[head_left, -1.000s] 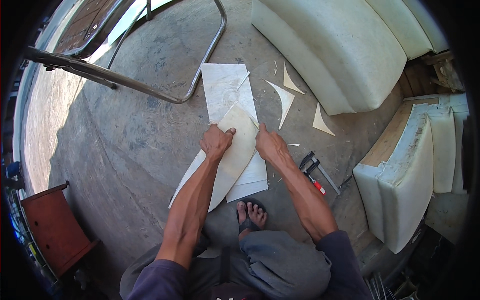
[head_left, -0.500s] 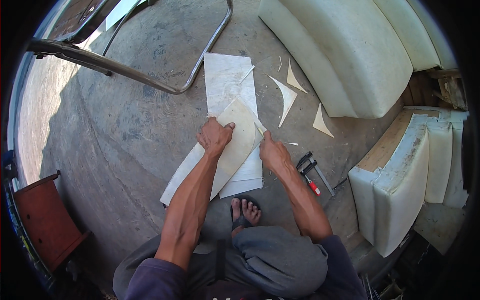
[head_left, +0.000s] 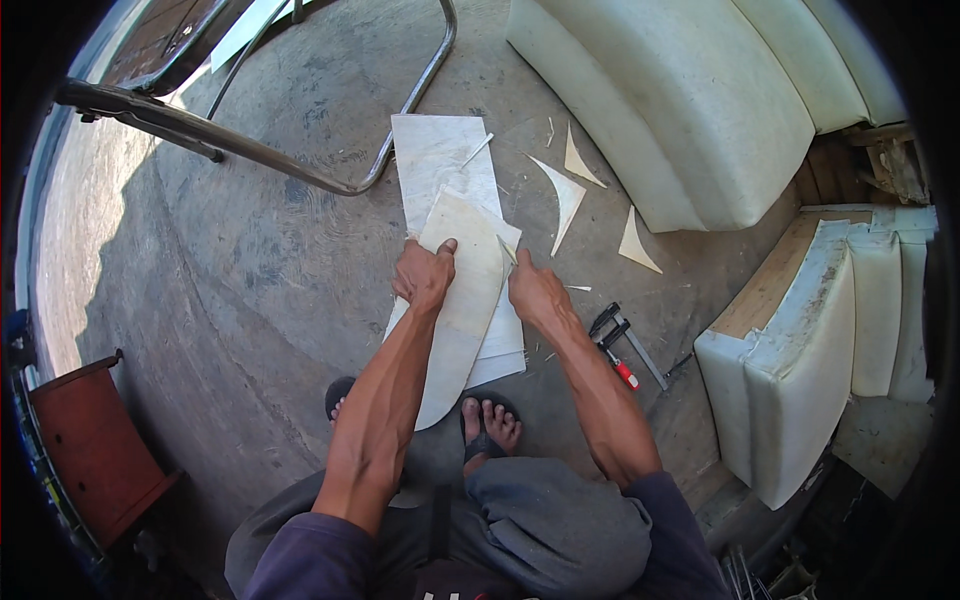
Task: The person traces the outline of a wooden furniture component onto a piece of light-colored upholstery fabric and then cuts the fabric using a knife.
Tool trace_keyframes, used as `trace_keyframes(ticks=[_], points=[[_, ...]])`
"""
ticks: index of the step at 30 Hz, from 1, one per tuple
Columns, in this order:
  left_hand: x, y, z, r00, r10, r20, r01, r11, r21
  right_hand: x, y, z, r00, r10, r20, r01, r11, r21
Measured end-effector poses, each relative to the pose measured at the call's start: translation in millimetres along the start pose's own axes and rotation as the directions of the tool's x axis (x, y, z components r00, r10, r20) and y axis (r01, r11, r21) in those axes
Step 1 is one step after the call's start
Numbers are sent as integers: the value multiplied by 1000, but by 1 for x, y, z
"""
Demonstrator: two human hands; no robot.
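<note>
My left hand (head_left: 425, 270) is clamped on the left edge of a curved cream board (head_left: 455, 330), thumb on top. My right hand (head_left: 540, 300) is closed round a slim knife (head_left: 508, 250), its blade at the board's upper right edge. Beneath lie pale rectangular sheets (head_left: 440, 150), a thin strip across the top one. Curved triangular offcuts (head_left: 565, 200) and small slivers are scattered on the concrete floor to the right. A bar clamp (head_left: 625, 360) with a red handle lies right of my right forearm.
Cream padded seat sections (head_left: 665, 100) stand at the upper right, another with exposed wood (head_left: 790, 370) at the right. A tubular metal frame (head_left: 260, 160) crosses the upper left. A reddish-brown panel (head_left: 95, 440) sits at the lower left. My sandalled feet (head_left: 490, 425) are below the board.
The curved board has turned, its lower end swinging right so that it lies more upright in the picture. My left hand stays gripping it; the knife stays at its right edge.
</note>
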State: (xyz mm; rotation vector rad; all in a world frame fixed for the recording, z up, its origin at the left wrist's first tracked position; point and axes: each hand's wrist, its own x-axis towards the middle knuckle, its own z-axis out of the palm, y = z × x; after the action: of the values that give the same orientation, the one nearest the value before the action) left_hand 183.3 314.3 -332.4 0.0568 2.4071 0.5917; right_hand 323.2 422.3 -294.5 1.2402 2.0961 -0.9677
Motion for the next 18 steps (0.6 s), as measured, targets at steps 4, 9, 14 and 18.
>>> trace_keyframes(ticks=[4,9,14,18], points=[[4,3,8,999,-33,-37,32,999,-19,-12,17,20,998,-16,-64,16,1000,1],[6,-1,11,998,-23,-54,21,999,-47,-20,19,42,995,23,-98,-19,999,45],[3,2,13,999,-27,-48,25,999,-41,-32,18,56,991,91,-103,-78,989,122],[5,0,12,998,-17,-65,14,999,-47,-49,12,61,987,141,-72,-128,978,164]])
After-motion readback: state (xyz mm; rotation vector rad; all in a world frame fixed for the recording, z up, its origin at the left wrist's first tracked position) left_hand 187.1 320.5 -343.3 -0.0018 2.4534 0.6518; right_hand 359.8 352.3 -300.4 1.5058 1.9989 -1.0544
